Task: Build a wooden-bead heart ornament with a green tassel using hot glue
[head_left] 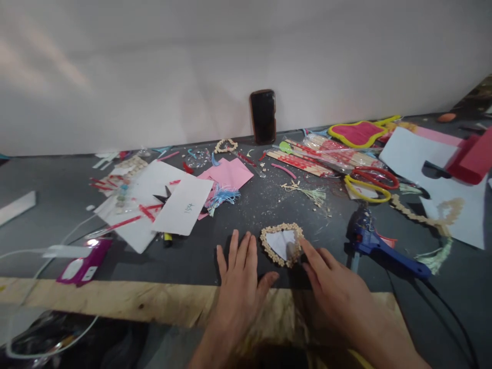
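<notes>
A rounded, fan-shaped outline of small tan wooden-looking pieces (266,249) lies on the dark table. White paper (281,243) shows inside it. My left hand (241,274) rests flat on the table just left of this outline, fingers stretched out and nothing held. On the other side, the fingertips of my right hand (334,279) reach the outline's right edge; the index finger is extended and the thumb stays apart from it. Right of that hand lies a blue hot glue gun (388,254) with a black cord.
Behind the hands are a blue tassel (223,197), pink paper (232,174) and a pale tassel (315,196). Yellow and red-handled scissors (367,188) lie back right. A phone (263,117) leans on the wall. White papers (184,205) and a purple packet (85,262) are left.
</notes>
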A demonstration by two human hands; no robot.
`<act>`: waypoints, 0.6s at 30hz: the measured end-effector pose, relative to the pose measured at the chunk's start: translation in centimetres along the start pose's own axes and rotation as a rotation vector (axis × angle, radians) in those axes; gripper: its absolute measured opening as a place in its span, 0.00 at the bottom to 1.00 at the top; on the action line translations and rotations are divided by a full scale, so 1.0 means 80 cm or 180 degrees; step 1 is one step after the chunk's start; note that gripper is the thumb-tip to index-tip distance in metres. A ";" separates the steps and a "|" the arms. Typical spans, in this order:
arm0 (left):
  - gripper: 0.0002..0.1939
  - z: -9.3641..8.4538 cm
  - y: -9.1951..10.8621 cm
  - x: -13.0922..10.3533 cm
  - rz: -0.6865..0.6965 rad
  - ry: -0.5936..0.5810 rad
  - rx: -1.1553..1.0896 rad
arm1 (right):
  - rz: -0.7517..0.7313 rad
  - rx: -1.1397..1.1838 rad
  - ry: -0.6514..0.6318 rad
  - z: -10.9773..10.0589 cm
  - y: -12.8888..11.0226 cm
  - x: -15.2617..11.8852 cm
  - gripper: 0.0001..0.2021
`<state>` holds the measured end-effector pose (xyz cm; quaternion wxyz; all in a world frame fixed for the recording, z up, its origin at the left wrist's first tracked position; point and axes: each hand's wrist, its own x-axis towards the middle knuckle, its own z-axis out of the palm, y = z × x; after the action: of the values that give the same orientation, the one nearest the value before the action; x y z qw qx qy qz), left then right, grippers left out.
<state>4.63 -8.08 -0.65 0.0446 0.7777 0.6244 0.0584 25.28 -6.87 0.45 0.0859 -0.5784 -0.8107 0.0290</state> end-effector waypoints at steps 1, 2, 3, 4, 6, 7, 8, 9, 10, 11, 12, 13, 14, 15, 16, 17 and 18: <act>0.37 -0.001 0.000 0.002 -0.0020 -0.0030 0.0003 | -0.0042 0.0082 0.0177 0.001 0.002 0.002 0.21; 0.38 -0.001 0.000 0.004 -0.0029 -0.0066 0.0005 | -0.0105 0.0155 0.0363 0.002 0.003 0.005 0.21; 0.38 -0.001 0.001 0.006 -0.0033 -0.0088 0.0011 | -0.0169 0.0227 0.0500 0.002 0.005 0.008 0.21; 0.38 -0.001 0.002 0.008 -0.0030 -0.0098 0.0017 | -0.0192 0.0298 0.0590 0.003 0.006 0.011 0.22; 0.37 0.001 0.004 0.010 -0.0033 -0.0069 0.0013 | -0.0185 0.0382 0.0612 0.004 0.009 0.018 0.24; 0.37 0.002 0.005 0.011 -0.0044 -0.0043 0.0003 | -0.0166 0.0396 0.0592 0.005 0.009 0.020 0.26; 0.36 0.002 0.006 0.012 -0.0058 -0.0016 -0.0011 | -0.0159 0.0400 0.0576 0.005 0.009 0.023 0.27; 0.36 0.003 0.007 0.012 -0.0067 0.0011 -0.0026 | -0.0154 0.0397 0.0560 0.006 0.009 0.024 0.28; 0.36 0.003 0.007 0.013 -0.0066 0.0033 -0.0036 | -0.0142 0.0386 0.0553 0.007 0.009 0.025 0.28; 0.36 0.003 0.008 0.013 -0.0060 0.0059 -0.0037 | -0.0130 0.0374 0.0532 0.009 0.008 0.026 0.27; 0.37 0.003 0.008 0.013 -0.0055 0.0069 -0.0031 | -0.0132 0.0361 0.0511 0.010 0.007 0.027 0.27; 0.37 0.003 0.008 0.014 -0.0047 0.0077 -0.0024 | -0.0139 0.0344 0.0493 0.011 0.007 0.027 0.26; 0.37 0.002 0.008 0.014 -0.0041 0.0081 -0.0019 | -0.0138 0.0324 0.0494 0.012 0.006 0.027 0.26; 0.37 0.002 0.008 0.014 -0.0036 0.0079 -0.0016 | -0.0140 0.0304 0.0518 0.013 0.006 0.027 0.25; 0.37 0.001 0.008 0.014 -0.0028 0.0076 -0.0016 | -0.0155 0.0286 0.0550 0.015 0.006 0.027 0.25; 0.36 0.001 0.008 0.014 -0.0017 0.0076 -0.0018 | -0.0176 0.0271 0.0579 0.016 0.006 0.027 0.25; 0.36 0.001 0.008 0.015 -0.0007 0.0075 -0.0019 | -0.0196 0.0260 0.0599 0.017 0.006 0.027 0.25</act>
<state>5.53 -7.09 -0.57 0.0395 0.7761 0.6255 0.0693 24.83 -4.59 -0.78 0.1860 -0.5493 -0.8146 0.0048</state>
